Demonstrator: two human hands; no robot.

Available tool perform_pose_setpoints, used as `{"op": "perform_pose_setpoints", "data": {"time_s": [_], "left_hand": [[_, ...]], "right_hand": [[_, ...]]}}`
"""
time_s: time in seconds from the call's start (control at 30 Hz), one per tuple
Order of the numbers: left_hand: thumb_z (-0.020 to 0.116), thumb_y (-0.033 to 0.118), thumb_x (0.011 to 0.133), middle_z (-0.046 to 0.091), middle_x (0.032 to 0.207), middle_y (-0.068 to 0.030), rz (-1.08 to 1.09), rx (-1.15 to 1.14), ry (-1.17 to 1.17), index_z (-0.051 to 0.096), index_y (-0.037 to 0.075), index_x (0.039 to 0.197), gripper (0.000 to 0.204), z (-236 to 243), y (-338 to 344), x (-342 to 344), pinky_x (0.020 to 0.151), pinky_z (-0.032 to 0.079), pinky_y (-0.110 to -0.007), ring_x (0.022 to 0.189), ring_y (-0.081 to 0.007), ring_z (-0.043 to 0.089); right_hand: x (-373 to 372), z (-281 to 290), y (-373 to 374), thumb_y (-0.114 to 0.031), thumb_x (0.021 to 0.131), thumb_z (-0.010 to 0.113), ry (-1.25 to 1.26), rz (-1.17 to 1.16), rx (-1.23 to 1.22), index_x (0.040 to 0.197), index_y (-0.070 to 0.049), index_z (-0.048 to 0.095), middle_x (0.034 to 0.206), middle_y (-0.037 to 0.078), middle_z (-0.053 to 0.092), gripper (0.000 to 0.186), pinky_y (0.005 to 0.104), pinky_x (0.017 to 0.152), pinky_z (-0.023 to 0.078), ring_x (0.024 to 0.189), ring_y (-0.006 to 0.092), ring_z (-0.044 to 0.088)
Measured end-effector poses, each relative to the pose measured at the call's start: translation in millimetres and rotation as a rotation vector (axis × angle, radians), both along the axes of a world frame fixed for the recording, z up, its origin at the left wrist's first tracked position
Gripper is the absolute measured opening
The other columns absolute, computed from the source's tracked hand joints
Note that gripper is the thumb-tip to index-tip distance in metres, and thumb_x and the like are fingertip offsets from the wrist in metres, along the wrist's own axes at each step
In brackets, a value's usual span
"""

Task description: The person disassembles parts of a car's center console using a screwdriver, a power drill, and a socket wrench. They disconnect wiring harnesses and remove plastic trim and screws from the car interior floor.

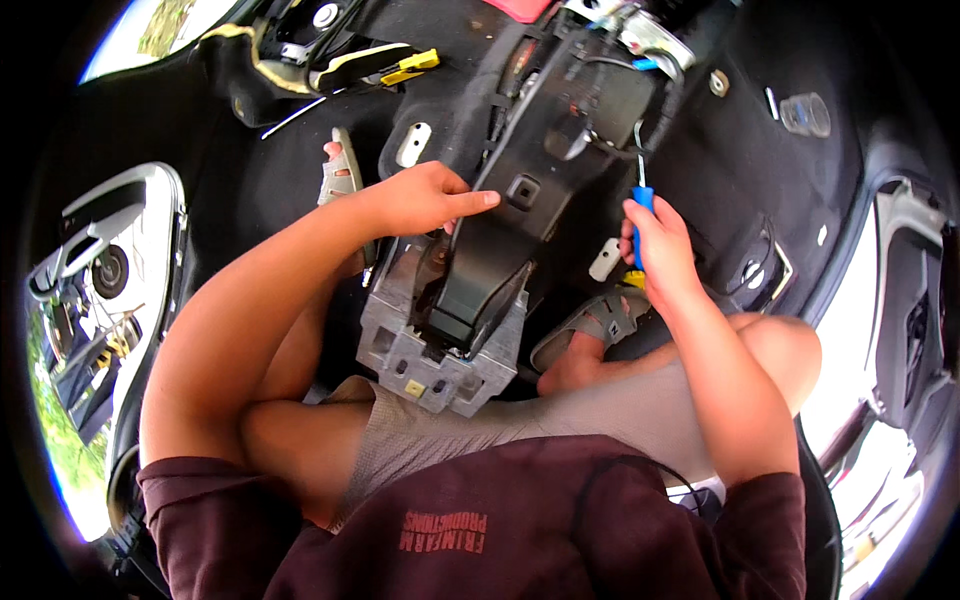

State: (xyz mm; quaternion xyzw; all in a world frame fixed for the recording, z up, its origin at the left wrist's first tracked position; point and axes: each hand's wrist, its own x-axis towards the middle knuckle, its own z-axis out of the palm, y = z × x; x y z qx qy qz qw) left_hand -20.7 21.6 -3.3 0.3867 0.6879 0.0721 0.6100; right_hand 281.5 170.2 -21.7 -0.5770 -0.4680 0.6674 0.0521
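The long black plastic housing (562, 150) runs from the upper right of the frame down to the centre, between the two hands. Its left edge lies under the left hand (432, 198); its right edge is to the left of the right hand (662, 245). The blue-handled tool (643, 205) is in the right hand, its thin metal shaft pointing to the top of the frame, the tip near dark cables (672, 85) beside the housing; whether it touches them cannot be told.

The right hand is closed around the blue handle. The left hand is partly curled, one digit stretched toward the square recess (522, 191); the other fingertips are hidden, so its grip cannot be told.

The housing is dark and glossy in places, narrowing toward its lower end, which sits in a grey metal bracket (393, 326) at the centre of the frame.
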Motion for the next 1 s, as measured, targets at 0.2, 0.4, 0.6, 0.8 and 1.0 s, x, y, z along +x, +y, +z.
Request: {"op": "perform_pose_setpoints", "data": {"time_s": [0.2, 0.4, 0.6, 0.8, 1.0], "left_hand": [[0.060, 0.057, 0.103, 0.075, 0.084, -0.0107, 0.134, 0.110, -0.143, 0.076, -0.007, 0.094, 0.067, -20.2, -1.8, -16.4, 0.078, 0.057, -0.034, 0.080, -0.0167, 0.072], [0.072, 0.022, 0.095, 0.077, 0.088, -0.0099, 0.227, 0.218, -0.177, 0.077, -0.002, 0.110, 0.029, -19.1, -1.2, -19.0, 0.077, 0.057, -0.034, 0.078, -0.0169, 0.073], [0.071, 0.018, 0.089, 0.078, 0.096, -0.0151, 0.359, 0.451, 0.191, 0.071, 0.001, 0.119, 0.034, -35.6, 15.2, -21.1, 0.085, 0.058, -0.041, 0.094, -0.0302, 0.075], [0.066, 0.021, 0.090, 0.076, 0.107, -0.0209, 0.248, 0.350, 0.199, 0.076, 0.002, 0.110, 0.029, -50.4, 17.7, -6.5, 0.095, 0.056, -0.045, 0.106, -0.0380, 0.072], [0.064, 0.019, 0.084, 0.076, 0.110, -0.0187, 0.157, 0.207, 0.154, 0.079, 0.007, 0.109, 0.031, -57.7, 20.7, -14.4, 0.097, 0.056, -0.045, 0.109, -0.0379, 0.071]], "right_hand": [[13.8, 5.6, -7.4, -0.020, 0.104, 0.064, -0.101, 0.058, 0.114, 0.097, -0.009, 0.057, 0.074, -0.001, 0.058, 0.015, 0.0262, 0.054, 0.043, 0.061, 0.0095, 0.056], [13.8, 26.7, -38.6, -0.016, 0.106, 0.061, -0.145, 0.129, 0.009, 0.099, -0.007, 0.056, 0.071, 0.001, 0.059, 0.012, 0.0258, 0.051, 0.042, 0.058, 0.0097, 0.056], [13.6, 50.3, -61.4, -0.013, 0.104, 0.060, -0.208, 0.232, -0.032, 0.099, -0.008, 0.052, 0.069, 0.002, 0.055, 0.011, 0.0271, 0.048, 0.040, 0.052, 0.0118, 0.053], [18.4, 74.5, -77.4, -0.010, 0.106, 0.059, -0.217, 0.267, 0.034, 0.099, -0.006, 0.053, 0.072, -0.001, 0.053, 0.010, 0.0247, 0.051, 0.040, 0.057, 0.0073, 0.051], [-7.9, 96.9, -71.8, -0.007, 0.104, 0.063, -0.250, 0.664, 0.604, 0.119, 0.000, 0.060, 0.086, -0.002, 0.057, 0.016, 0.0207, 0.068, 0.042, 0.077, 0.0039, 0.049]]}}
